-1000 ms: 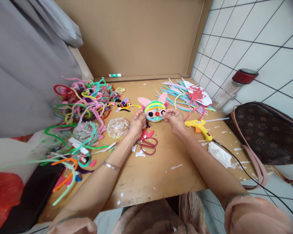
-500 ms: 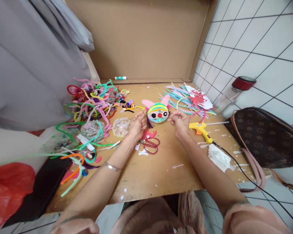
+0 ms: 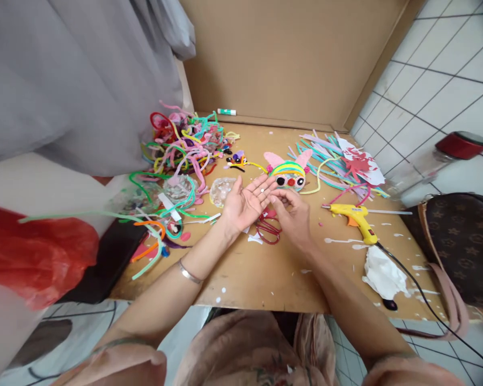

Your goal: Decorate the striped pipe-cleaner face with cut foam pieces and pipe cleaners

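My left hand (image 3: 245, 203) lies palm up, its fingers stretched out flat, and a tiny white piece (image 3: 262, 190) rests on them. Beside its fingertips, my right hand (image 3: 293, 217) has thumb and forefinger pinched together; whatever may be between them is too small to make out. Just behind both hands sits a decorated animal face (image 3: 292, 174) with pink ears, a striped yellow and green band, button-like eyes and a red nose. Red-handled scissors (image 3: 269, 231) lie under the hands, partly covered. A clear faceted plastic piece (image 3: 221, 192) is left of my left hand.
A yellow glue gun (image 3: 356, 217) with its cord lies at right, near a crumpled tissue (image 3: 384, 272) and a brown bag (image 3: 462, 230). Pipe cleaners are heaped at left (image 3: 189, 139) and bundled at back right (image 3: 322, 161). A red-lidded bottle (image 3: 462, 145) stands by the wall.
My hands have left the two sides of the animal face and come together in front of it. My left hand has turned palm up and opened. The view has shifted.
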Demonstrator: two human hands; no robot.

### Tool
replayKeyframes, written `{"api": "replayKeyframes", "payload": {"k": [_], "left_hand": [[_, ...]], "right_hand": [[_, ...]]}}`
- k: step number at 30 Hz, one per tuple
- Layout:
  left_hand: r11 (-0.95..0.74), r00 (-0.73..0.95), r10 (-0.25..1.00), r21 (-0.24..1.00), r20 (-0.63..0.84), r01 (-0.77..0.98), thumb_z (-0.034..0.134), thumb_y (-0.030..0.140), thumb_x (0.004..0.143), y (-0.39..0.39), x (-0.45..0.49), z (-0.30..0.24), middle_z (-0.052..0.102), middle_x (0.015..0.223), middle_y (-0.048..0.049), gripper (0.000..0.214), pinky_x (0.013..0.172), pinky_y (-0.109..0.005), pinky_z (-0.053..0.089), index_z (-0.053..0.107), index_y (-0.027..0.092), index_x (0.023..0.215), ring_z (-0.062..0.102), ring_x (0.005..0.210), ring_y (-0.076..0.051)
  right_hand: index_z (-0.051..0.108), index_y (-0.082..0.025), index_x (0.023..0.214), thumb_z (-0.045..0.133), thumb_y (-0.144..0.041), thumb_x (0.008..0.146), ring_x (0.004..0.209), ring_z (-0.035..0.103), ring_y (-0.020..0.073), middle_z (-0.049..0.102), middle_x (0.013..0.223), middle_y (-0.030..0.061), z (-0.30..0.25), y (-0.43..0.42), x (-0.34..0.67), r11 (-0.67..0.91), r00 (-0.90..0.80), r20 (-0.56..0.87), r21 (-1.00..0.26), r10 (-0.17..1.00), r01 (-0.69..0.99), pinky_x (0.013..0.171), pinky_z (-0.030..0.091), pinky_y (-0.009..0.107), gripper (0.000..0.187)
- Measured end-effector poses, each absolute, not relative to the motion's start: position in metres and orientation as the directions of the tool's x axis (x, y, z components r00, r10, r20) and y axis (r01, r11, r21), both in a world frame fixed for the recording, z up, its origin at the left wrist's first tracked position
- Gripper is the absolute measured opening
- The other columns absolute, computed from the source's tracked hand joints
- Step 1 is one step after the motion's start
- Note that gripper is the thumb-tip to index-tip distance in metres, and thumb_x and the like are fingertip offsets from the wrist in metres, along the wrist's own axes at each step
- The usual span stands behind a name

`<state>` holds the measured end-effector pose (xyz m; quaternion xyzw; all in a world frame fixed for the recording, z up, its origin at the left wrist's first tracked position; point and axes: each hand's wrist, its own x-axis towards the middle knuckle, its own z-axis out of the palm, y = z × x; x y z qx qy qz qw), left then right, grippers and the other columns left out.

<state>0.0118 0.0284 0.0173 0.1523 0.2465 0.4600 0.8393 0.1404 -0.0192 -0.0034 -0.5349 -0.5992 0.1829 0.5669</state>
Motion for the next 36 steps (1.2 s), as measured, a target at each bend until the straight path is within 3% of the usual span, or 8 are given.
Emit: {"api": "replayKeyframes", "payload": {"k": [7, 13, 18, 25, 29, 32, 36], "left_hand": [[0.586, 0.528, 0.807, 0.463, -0.262, -0.665, 0.031, 0.049, 0.102, 0.02, 0.017, 0.012, 0.073, 0.109, -0.0181, 0.054, 0.077, -0.027, 0.057, 0.066, 0.009, 0.111, 0.07, 0.092, -0.018], [0.618, 0.568, 0.781, 0.456, -0.261, -0.641, 0.03, 0.05, 0.102, 0.013, 0.022, 0.008, 0.074, 0.097, -0.015, 0.054, 0.075, -0.025, 0.055, 0.065, 0.009, 0.1, 0.068, 0.077, -0.014], [0.577, 0.535, 0.807, 0.529, -0.251, -0.623, 0.045, 0.052, 0.098, 0.008, 0.025, 0.005, 0.074, 0.096, -0.0119, 0.044, 0.074, -0.024, 0.054, 0.063, 0.013, 0.103, 0.068, 0.079, -0.015], [0.461, 0.473, 0.859, 0.7, -0.198, -0.545, 0.051, 0.043, 0.097, -0.003, 0.031, 0.002, 0.074, 0.099, -0.0092, 0.037, 0.078, -0.025, 0.052, 0.06, 0.015, 0.119, 0.07, 0.086, -0.016], [0.333, 0.384, 0.913, 0.79, -0.134, -0.515, 0.068, 0.046, 0.086, 0.0, 0.029, -0.008, 0.073, 0.098, -0.0078, 0.039, 0.077, -0.025, 0.051, 0.064, 0.016, 0.11, 0.068, 0.086, -0.015], [0.187, 0.293, 0.954, 0.883, -0.06, -0.43, 0.079, 0.046, 0.074, 0.005, 0.025, -0.015, 0.071, 0.088, -0.0031, 0.04, 0.069, -0.022, 0.049, 0.066, 0.016, 0.096, 0.063, 0.073, -0.011], [0.059, 0.274, 0.961, 0.95, 0.029, -0.307, 0.079, 0.049, 0.07, 0.011, 0.022, -0.023, 0.065, 0.071, 0.001, 0.038, 0.06, -0.021, 0.045, 0.065, 0.015, 0.08, 0.055, 0.06, -0.008]], "right_hand": [[0.068, -0.022, 0.091, 0.051, -0.025, 0.093, 0.083, 0.064, 0.0208, 0.069, 0.089, 0.0072, -0.019, -0.022, 0.151, 0.412, 0.073, 0.642, -0.57, 0.763, 0.711, 0.077, 0.053, 0.035, 0.017], [0.07, -0.02, 0.096, 0.045, -0.023, 0.097, 0.085, 0.063, 0.0217, 0.068, 0.09, 0.0094, -0.022, -0.022, 0.154, 0.363, -0.002, 0.654, -0.416, 0.756, 0.834, 0.077, 0.05, 0.034, 0.026], [0.071, -0.02, 0.089, 0.042, -0.02, 0.097, 0.078, 0.06, 0.0193, 0.066, 0.086, 0.008, -0.019, -0.024, 0.156, 0.35, -0.094, 0.612, -0.315, 0.785, 0.882, 0.072, 0.046, 0.031, 0.03], [0.065, -0.018, 0.09, 0.041, -0.019, 0.096, 0.084, 0.062, 0.0213, 0.067, 0.094, 0.0103, -0.017, -0.024, 0.161, 0.377, -0.15, 0.498, -0.395, 0.854, 0.838, 0.076, 0.046, 0.032, 0.025], [0.06, -0.02, 0.084, 0.043, -0.021, 0.093, 0.085, 0.061, 0.0208, 0.066, 0.093, 0.0097, -0.017, -0.025, 0.159, 0.384, -0.09, 0.491, -0.539, 0.866, 0.75, 0.077, 0.046, 0.032, 0.019], [0.058, -0.02, 0.079, 0.051, -0.029, 0.089, 0.075, 0.059, 0.0174, 0.064, 0.083, 0.0056, -0.015, -0.024, 0.158, 0.333, 0.041, 0.417, -0.779, 0.908, 0.532, 0.07, 0.047, 0.03, 0.015], [0.061, -0.019, 0.074, 0.066, -0.042, 0.075, 0.058, 0.051, 0.012, 0.06, 0.064, -0.0007, -0.008, -0.022, 0.159, 0.127, 0.117, 0.142, -0.983, 0.983, 0.129, 0.057, 0.042, 0.025, 0.024]]}}
